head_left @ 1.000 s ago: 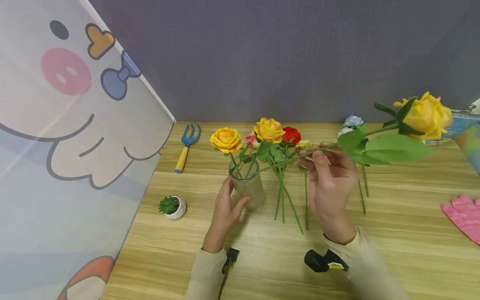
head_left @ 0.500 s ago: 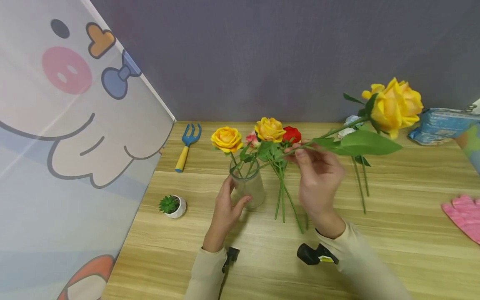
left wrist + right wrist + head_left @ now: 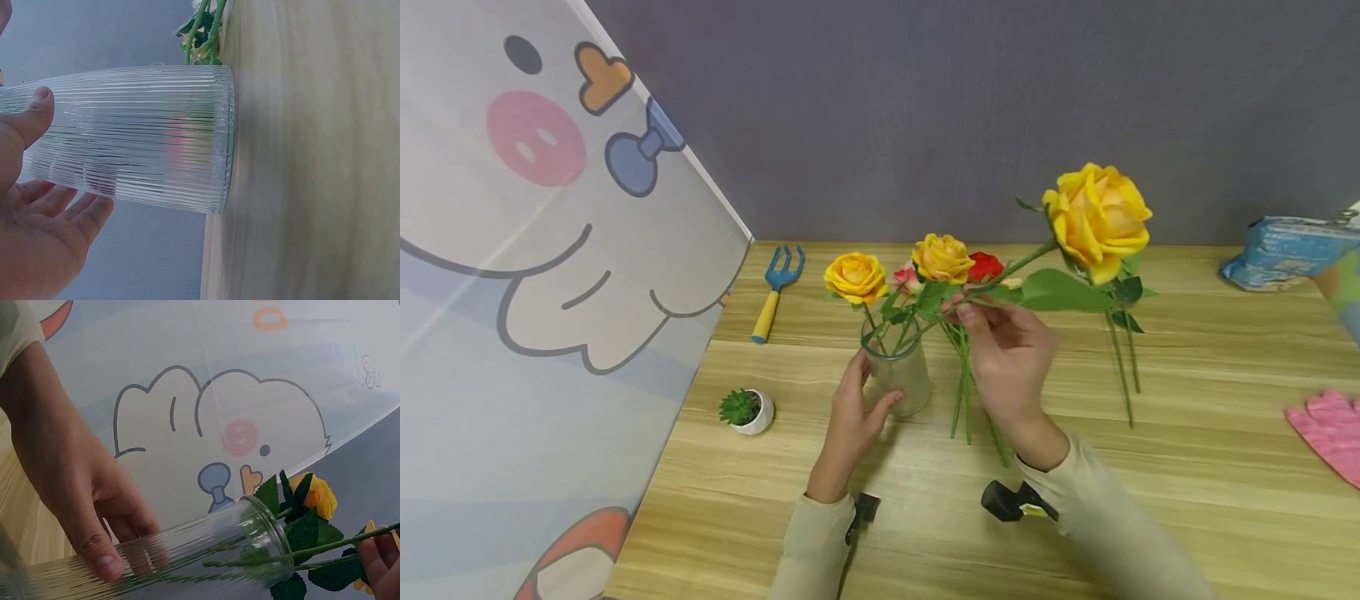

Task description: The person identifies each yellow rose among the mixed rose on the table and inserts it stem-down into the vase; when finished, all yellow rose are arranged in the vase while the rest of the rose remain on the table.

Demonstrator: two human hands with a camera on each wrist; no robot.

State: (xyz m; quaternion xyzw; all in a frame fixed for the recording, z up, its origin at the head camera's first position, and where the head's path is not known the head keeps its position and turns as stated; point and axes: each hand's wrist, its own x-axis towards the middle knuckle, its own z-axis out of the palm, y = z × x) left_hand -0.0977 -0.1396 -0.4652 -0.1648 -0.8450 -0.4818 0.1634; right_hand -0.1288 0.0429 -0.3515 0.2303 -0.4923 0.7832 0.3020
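My left hand (image 3: 853,417) grips the side of a clear ribbed glass vase (image 3: 902,382), thumb on the near side in the left wrist view. Two yellow roses, a left one (image 3: 855,277) and a right one (image 3: 943,258), stand in it. Between thumb and fingertips, my right hand (image 3: 1015,362) pinches the stem of a third yellow rose (image 3: 1101,223), which leans far to the right with its bloom raised. In the right wrist view this rose's stem (image 3: 337,542) passes through the vase mouth (image 3: 275,534); the right fingertips (image 3: 373,562) are just outside the rim.
Behind the vase lie a red rose (image 3: 985,267), a pink rose (image 3: 906,278) and several green stems (image 3: 967,408). More stems (image 3: 1118,367) lie to the right. A hand fork (image 3: 772,296), potted succulent (image 3: 747,411), pink glove (image 3: 1330,433) and blue packet (image 3: 1288,250) sit around the table.
My right hand has moved left toward the vase, bringing the yellow rose with it; the bloom has swung left and more upright. The left hand has stayed on the vase.
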